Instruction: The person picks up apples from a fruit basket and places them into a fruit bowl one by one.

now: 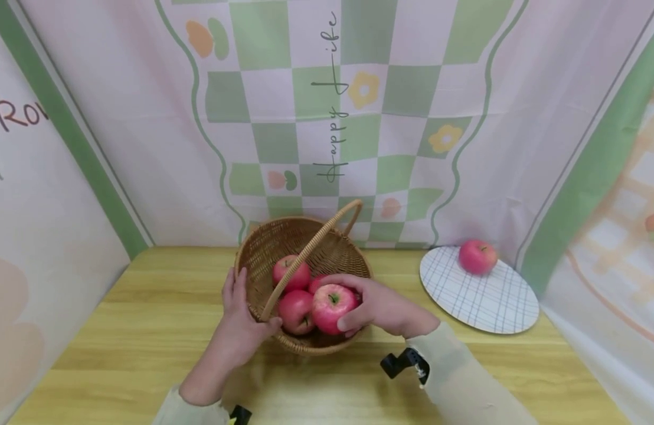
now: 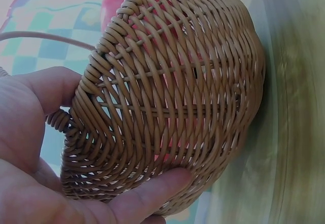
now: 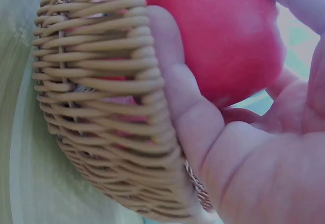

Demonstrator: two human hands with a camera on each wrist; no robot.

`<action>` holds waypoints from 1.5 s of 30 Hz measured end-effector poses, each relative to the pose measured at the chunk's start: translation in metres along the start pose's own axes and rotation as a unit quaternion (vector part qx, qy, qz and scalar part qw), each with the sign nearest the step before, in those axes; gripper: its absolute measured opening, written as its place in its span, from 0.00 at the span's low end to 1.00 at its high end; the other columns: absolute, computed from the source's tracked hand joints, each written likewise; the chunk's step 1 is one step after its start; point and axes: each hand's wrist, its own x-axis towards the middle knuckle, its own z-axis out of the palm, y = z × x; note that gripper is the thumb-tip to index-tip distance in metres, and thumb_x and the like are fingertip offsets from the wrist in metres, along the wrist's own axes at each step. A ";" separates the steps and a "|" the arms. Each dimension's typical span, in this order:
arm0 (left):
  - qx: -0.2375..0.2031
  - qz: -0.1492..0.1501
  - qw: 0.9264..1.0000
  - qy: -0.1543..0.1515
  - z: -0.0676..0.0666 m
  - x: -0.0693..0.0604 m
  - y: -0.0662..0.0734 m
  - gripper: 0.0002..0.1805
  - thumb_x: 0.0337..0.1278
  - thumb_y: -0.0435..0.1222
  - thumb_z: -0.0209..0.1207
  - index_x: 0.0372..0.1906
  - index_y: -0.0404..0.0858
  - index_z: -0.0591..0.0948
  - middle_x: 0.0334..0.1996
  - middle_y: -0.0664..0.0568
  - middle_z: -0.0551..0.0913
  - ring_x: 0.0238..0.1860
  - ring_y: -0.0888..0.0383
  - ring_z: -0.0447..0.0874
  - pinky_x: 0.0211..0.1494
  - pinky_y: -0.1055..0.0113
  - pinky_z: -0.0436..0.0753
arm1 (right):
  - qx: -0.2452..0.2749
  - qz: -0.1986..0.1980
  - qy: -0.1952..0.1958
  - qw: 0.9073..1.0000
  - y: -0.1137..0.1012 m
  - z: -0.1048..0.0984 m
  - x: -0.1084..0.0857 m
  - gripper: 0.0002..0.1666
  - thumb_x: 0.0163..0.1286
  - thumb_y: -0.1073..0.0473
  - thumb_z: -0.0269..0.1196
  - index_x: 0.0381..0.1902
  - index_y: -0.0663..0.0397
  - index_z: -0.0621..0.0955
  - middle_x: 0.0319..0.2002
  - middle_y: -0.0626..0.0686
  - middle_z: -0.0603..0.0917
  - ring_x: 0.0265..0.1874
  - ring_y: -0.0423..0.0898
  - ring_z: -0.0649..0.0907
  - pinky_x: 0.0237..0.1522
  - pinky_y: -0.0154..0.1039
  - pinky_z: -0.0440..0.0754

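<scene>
The right hand [image 1: 379,306] has its thumb and fingers curled round a red apple [image 1: 332,310], holding it at the front right of the wicker basket [image 1: 259,260], stem end showing; from the right wrist I can see one finger running between the fruit and the woven rim. The left hand [image 1: 241,330] grips the basket's left side, thumb at the rim by the foot of the arched handle [image 1: 311,245], other fingers against the outer wall. Inside the basket, beside the held fruit, lie more apples: one toward the back [image 1: 291,273], one at the front [image 1: 296,313], and another partly hidden behind the right hand. The basket sits on a wood-grained table [image 1: 125,330], near its back edge. Well apart, over to the right, a white plate [image 1: 481,304] with a thin blue grid carries a single apple [image 1: 477,257] near its back edge. Pale sleeves [image 1: 462,375] cover both forearms, a black mount [image 1: 404,362] at each wrist. Behind hangs a green-and-white checked cloth [image 1: 316,94] lettered "Happy Life".
</scene>
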 end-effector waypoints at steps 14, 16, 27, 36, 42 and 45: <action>-0.015 -0.007 1.000 -0.007 -0.003 -0.003 -0.004 0.64 0.51 0.34 0.71 0.80 0.39 0.33 0.76 0.44 0.21 0.71 0.28 0.47 0.64 0.38 0.65 | 0.104 -0.046 -0.026 0.993 0.008 -0.022 -0.052 0.46 0.59 0.71 0.67 0.73 0.59 0.61 0.63 0.65 0.70 0.58 0.59 0.75 0.53 0.51 0.78; -0.016 -0.007 1.000 -0.004 -0.003 -0.003 -0.004 0.64 0.51 0.34 0.71 0.80 0.39 0.34 0.76 0.44 0.22 0.71 0.28 0.47 0.64 0.39 0.64 | 0.132 -0.049 -0.026 0.990 0.012 -0.031 -0.063 0.45 0.60 0.73 0.64 0.73 0.56 0.61 0.64 0.66 0.69 0.59 0.59 0.75 0.53 0.52 0.79; -0.011 -0.010 1.000 -0.001 -0.003 -0.002 -0.005 0.64 0.51 0.35 0.71 0.80 0.39 0.34 0.76 0.43 0.22 0.71 0.28 0.49 0.65 0.38 0.63 | 0.145 -0.004 0.112 0.983 0.048 -0.104 -0.134 0.42 0.65 0.79 0.57 0.73 0.44 0.66 0.63 0.56 0.68 0.56 0.56 0.77 0.55 0.67 0.70; -0.013 -0.012 1.000 -0.004 -0.004 -0.002 -0.005 0.64 0.51 0.36 0.71 0.80 0.38 0.34 0.76 0.41 0.22 0.71 0.27 0.47 0.65 0.37 0.61 | 0.110 0.053 0.275 0.954 0.074 -0.169 -0.191 0.39 0.65 0.78 0.60 0.60 0.26 0.72 0.61 0.61 0.57 0.47 0.50 0.81 0.50 0.60 0.78; -0.014 -0.011 1.000 -0.001 -0.005 -0.001 -0.005 0.64 0.51 0.37 0.71 0.80 0.38 0.35 0.76 0.40 0.22 0.71 0.27 0.47 0.66 0.37 0.60 | 0.051 0.067 0.331 0.940 0.081 -0.194 -0.204 0.57 0.64 0.76 0.63 0.81 0.42 0.47 0.66 0.72 0.46 0.42 0.45 0.82 0.48 0.54 0.81; -0.016 -0.010 1.000 0.000 -0.005 -0.001 -0.005 0.64 0.51 0.36 0.71 0.80 0.38 0.35 0.76 0.40 0.22 0.71 0.27 0.47 0.66 0.37 0.60 | 0.009 0.068 0.350 0.934 0.082 -0.203 -0.205 0.61 0.63 0.74 0.66 0.80 0.57 0.39 0.66 0.73 0.50 0.42 0.42 0.82 0.48 0.50 0.82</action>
